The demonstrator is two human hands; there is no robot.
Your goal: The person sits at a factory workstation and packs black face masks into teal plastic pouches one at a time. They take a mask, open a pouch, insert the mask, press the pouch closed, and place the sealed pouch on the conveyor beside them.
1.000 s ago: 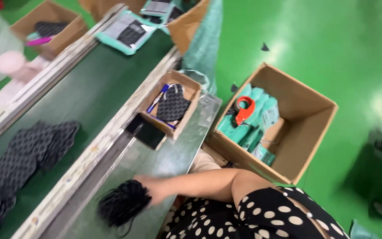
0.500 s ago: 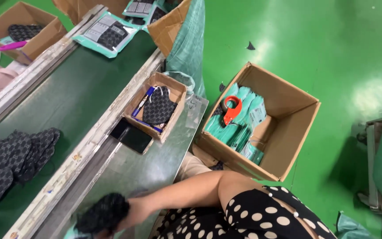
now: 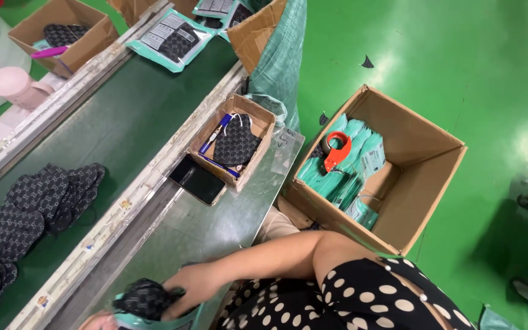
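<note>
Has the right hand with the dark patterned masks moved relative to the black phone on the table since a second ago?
Yes. The right hand with the masks has pulled further from the black phone, toward the person, reaching a teal pouch.

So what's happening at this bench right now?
A person at a metal bench pushes a dark patterned mask into a teal pouch with the right hand; the left hand barely shows at the bottom edge. More masks lie on the conveyor, and filled pouches sit in a floor carton.
</note>
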